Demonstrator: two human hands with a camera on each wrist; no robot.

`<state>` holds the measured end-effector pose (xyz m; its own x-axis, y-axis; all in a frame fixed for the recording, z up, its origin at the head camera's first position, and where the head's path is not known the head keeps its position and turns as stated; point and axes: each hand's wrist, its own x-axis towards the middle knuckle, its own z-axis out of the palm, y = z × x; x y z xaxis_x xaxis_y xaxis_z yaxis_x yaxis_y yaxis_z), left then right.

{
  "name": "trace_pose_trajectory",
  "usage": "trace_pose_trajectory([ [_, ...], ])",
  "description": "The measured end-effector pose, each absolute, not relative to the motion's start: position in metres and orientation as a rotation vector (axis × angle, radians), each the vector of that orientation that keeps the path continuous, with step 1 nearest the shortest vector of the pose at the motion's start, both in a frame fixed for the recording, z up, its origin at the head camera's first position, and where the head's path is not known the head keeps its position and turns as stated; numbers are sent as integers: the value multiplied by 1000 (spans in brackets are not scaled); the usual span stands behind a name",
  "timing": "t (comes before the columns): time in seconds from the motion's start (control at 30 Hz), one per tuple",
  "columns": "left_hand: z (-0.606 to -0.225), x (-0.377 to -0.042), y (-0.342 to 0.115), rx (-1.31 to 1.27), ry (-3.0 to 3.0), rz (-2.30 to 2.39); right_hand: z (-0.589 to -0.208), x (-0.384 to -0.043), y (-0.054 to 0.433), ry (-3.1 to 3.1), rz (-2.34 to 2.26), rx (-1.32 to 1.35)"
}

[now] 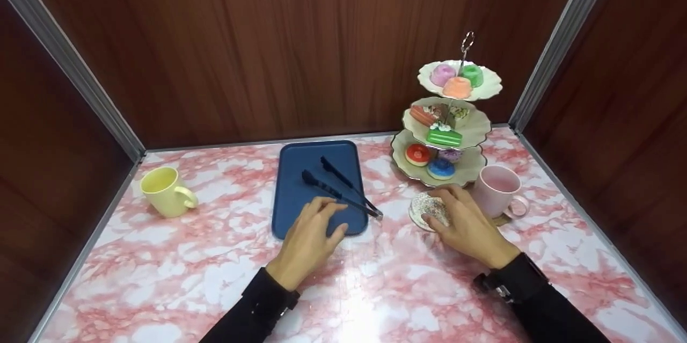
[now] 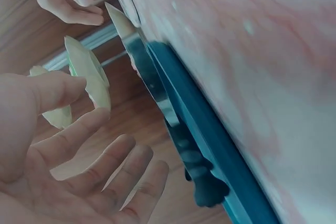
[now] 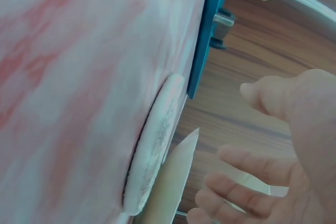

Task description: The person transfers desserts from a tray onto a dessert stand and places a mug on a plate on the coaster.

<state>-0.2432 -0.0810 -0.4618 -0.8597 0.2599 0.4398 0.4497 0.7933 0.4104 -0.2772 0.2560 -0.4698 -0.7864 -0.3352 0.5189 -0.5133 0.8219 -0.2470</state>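
Observation:
My left hand (image 1: 308, 238) hovers over the near edge of a blue tray (image 1: 292, 203), its fingers loosely bent and holding nothing. Black-tipped tongs (image 1: 343, 198) lie on the tray with their arms spread, the hinge end past its right edge; the left wrist view shows the tongs (image 2: 152, 77) beyond my fingers. To the right, my right hand (image 1: 472, 225) is above a round white disc with dark speckles (image 1: 424, 209), partly covering it. In the right wrist view the disc (image 3: 155, 148) lies flat on the table, apart from the relaxed fingers.
A pink mug (image 1: 495, 192) stands just right of my right hand, on something flat and brownish. Behind it rises a three-tier stand (image 1: 477, 131) bearing colourful toy-like cakes. A yellow mug (image 1: 166, 195) is at the left. Wooden panels (image 1: 322, 48) enclose the marbled table (image 1: 214, 257).

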Motion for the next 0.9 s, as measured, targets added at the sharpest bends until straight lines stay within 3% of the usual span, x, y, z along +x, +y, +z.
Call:
trace_pose_trajectory([
  [0.9, -469, -281, -198, -70, -2451, -850, -463, -267, 235, -2581, 598, 627],
])
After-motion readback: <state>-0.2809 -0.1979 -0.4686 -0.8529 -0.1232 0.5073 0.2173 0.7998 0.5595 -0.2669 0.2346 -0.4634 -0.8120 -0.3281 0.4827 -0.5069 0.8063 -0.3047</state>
